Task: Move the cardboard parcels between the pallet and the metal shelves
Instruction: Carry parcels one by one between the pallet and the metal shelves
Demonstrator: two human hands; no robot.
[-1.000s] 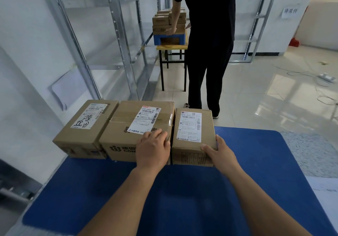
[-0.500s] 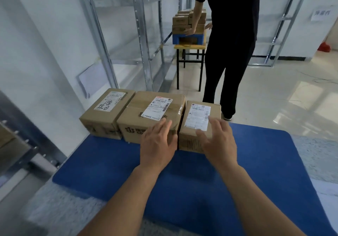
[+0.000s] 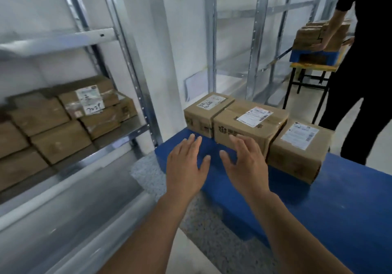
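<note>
Three cardboard parcels stand in a row at the far edge of the blue pallet: a left parcel with handwriting on its label, a wider middle parcel, and a right parcel. My left hand hovers open above the pallet, short of the left parcel, holding nothing. My right hand is open with fingers spread, in front of the middle parcel's near face; whether it touches is unclear. On the left, the metal shelves hold several stacked parcels.
A person in black stands at the right, hands on parcels piled on a small blue pallet on a wooden stool. More bare metal racking lines the white wall behind. Speckled floor shows between shelf and pallet.
Both hands have let go of the right parcel and drawn back, open. The view has swung left, bringing the shelf with stacked parcels into sight.
</note>
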